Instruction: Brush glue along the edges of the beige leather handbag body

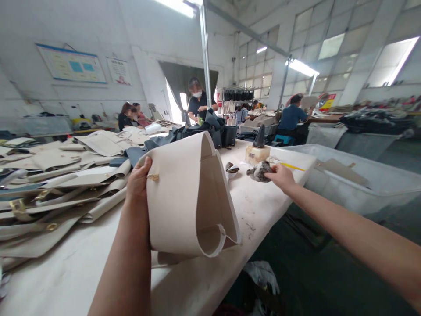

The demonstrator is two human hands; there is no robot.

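Observation:
A beige bag body [177, 193], curved over with its open end toward the right, stands tilted at the middle of the table. My left hand [140, 177] grips its left edge, thumb on the outer face near a small gold clasp [153, 177]. Out to the right, my right hand [279, 175] is closed on a dirty grey rag [259, 171]. Just behind the rag is a yellowish block-shaped container [256, 154] with a dark cone-shaped top [259, 137]. A crumpled dark-and-white scrap [232, 169] lies left of the rag.
Beige panels with gold fittings [49, 206] are heaped on the table's left. Dark bag pieces [210, 129] lie at the back, where a co-worker [199, 103] stands. A yellow stick [294, 166] lies by my right hand. A translucent bin [378, 175] stands beyond the table's right edge.

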